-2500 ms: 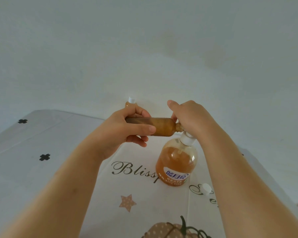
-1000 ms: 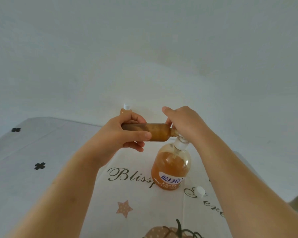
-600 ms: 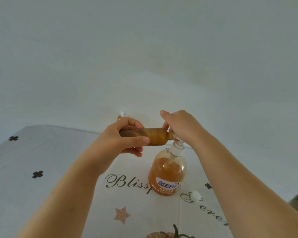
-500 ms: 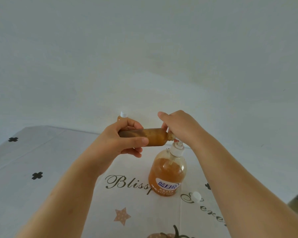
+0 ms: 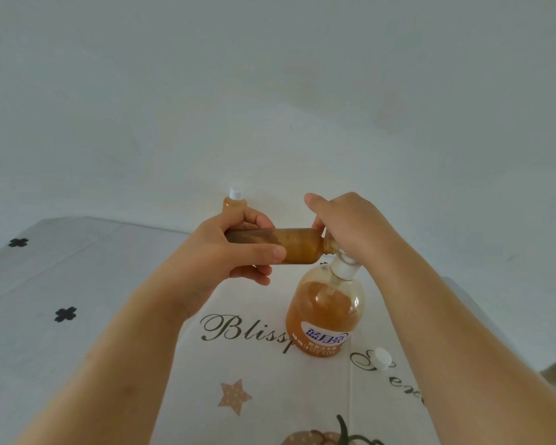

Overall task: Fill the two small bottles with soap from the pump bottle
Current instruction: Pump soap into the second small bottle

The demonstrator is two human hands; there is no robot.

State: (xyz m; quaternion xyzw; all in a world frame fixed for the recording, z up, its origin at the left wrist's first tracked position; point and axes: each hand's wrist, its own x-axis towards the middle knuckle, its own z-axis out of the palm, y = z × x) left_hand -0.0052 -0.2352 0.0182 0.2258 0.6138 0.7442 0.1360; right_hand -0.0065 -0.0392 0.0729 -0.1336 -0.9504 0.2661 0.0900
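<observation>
Step in hand: filling small bottle 2. The left hand [image 5: 225,252] grips a small amber-brown plastic bottle [image 5: 299,245] round its base end with fingers and thumb curled. It holds the bottle level in the air, open neck at the pump head of the round clear pump bottle of orange soap [image 5: 325,313], which stands on the white printed tablecloth [image 5: 109,284]. The right hand [image 5: 350,226] is cupped over the pump head with fingers curled down round it, and the nozzle is hidden. The held bottle looks mostly full. A capped small amber bottle [image 5: 235,202] stands upright behind the left hand and is judged done. A loose white cap [image 5: 381,359] lies on the cloth near the pump bottle. The next move calls for few further presses, a drip-free turn upright, then capping.
</observation>
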